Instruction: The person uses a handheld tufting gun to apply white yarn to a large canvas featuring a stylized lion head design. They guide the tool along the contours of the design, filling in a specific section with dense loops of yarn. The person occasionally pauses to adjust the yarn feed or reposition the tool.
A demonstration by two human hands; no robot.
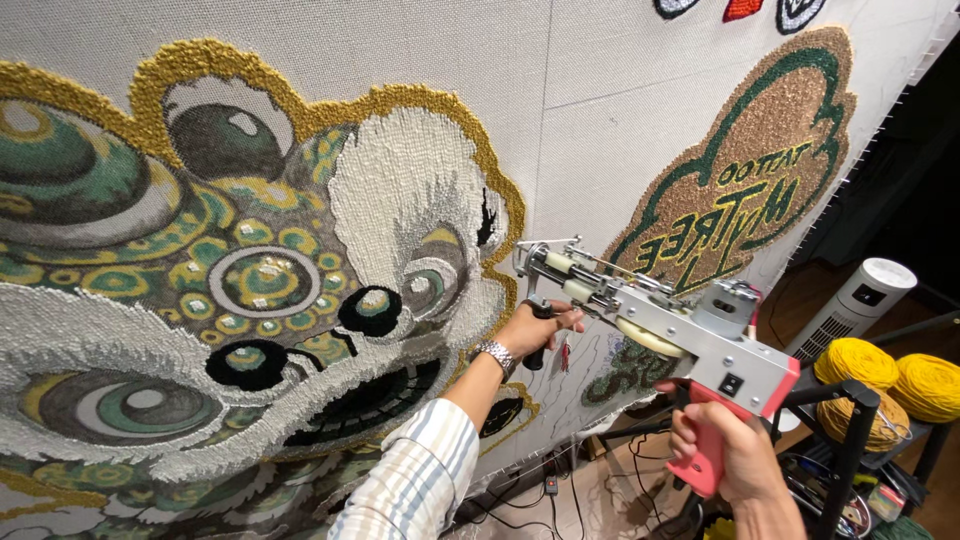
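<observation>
I hold a tufting gun (pixel 660 325) with a grey metal body and a red rear grip. My right hand (pixel 735 455) is wrapped around the red grip at the lower right. My left hand (pixel 540 328), with a metal watch on the wrist and a striped sleeve behind it, grips the gun's black front handle. The gun's needle end points at the stretched grey backing cloth (pixel 590 80). To the left of the needle lies a large tufted lion-dance face (pixel 250 280) in white, green, black and gold yarn.
A brown and green tufted badge shape (pixel 760 170) fills the cloth's upper right. A black rack at the right carries yellow yarn cones (pixel 890 385). A white tower fan (pixel 850 305) stands behind it. Cables (pixel 560 495) trail on the floor below the frame.
</observation>
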